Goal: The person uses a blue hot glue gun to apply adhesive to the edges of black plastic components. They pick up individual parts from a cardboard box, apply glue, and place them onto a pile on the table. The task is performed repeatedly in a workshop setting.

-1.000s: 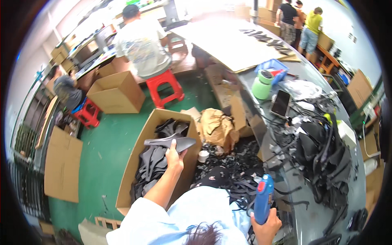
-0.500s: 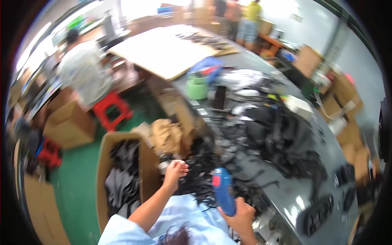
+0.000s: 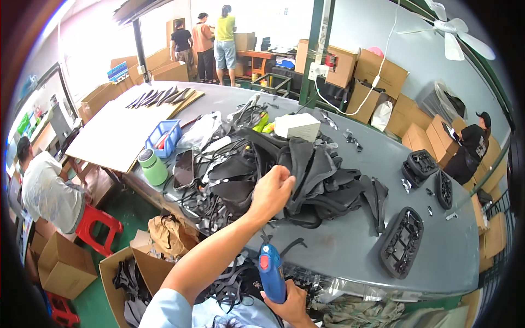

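My left hand reaches over the table, its fingers curled in at a heap of black padded fabric pieces. Whether it pinches one of them is hidden. Low in front of my body, my right hand is closed around a blue handheld power tool with a red button, its narrow head pointing away from me. Black straps lie bunched by my lap, beside the tool.
The grey table also bears a green bottle, a blue basket, a phone, a white box and black plastic frames. A cardboard box of black pieces stands left. Several people are farther off.
My view has swung right, toward the table. My left hand has gone from above the straps near the box out to the black heap. The power tool stays in my right hand.
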